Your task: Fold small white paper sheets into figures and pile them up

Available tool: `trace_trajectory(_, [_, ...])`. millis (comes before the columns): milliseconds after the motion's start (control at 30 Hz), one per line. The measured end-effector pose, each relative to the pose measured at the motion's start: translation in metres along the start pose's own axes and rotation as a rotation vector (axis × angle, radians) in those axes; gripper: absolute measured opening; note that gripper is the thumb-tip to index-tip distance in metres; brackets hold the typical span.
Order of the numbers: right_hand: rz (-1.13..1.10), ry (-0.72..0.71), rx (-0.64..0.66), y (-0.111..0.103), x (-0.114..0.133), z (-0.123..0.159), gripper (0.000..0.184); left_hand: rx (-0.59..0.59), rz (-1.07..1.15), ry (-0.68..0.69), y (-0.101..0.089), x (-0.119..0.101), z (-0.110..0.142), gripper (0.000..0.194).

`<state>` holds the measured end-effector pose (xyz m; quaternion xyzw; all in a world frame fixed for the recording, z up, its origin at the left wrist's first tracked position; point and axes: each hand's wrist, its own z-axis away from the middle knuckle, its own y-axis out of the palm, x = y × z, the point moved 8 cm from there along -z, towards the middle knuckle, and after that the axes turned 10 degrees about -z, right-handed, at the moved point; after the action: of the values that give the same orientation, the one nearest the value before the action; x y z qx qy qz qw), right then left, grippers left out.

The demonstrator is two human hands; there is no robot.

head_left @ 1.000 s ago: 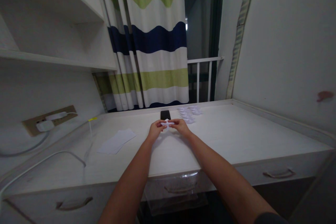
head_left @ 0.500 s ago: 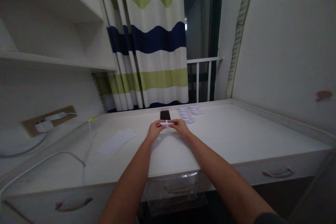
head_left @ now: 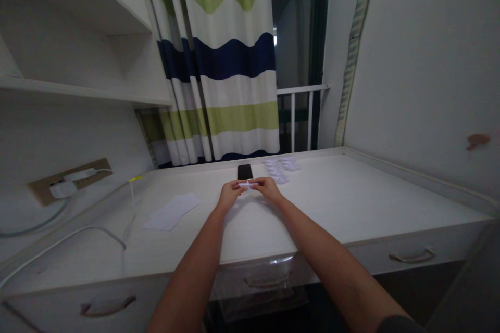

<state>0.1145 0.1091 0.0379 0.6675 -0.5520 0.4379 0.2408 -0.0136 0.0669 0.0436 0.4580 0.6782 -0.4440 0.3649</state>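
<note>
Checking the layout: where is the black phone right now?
In the head view, the black phone lies on the white desk near its far edge, just beyond the left hand and right hand, with small paper pieces to its right.

And it was a dim scene here, folks! The one bright spot was a thin sliver of glare just right of the striped curtain [head_left: 234, 62], while the desk top [head_left: 363, 187] below that curtain carried only soft, faint shadows. Out past the curtain, the walls [head_left: 422, 52] bowed with wide-lens distortion, and the whole picture looked slightly soft.
</note>
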Motion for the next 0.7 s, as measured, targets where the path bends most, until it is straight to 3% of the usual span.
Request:
trace_trajectory(367, [0.057, -0.028, 0.015, -0.0005, 0.0043, -0.0005, 0.021, -0.056, -0.274, 0.128, -0.0066, -0.0021, -0.0003, 0.029])
trace_trajectory(700, [0.074, -0.039, 0.027, -0.0020, 0.0064, -0.0006, 0.018, -0.004, -0.324, 0.149, -0.0024, -0.0027, 0.0008, 0.028])
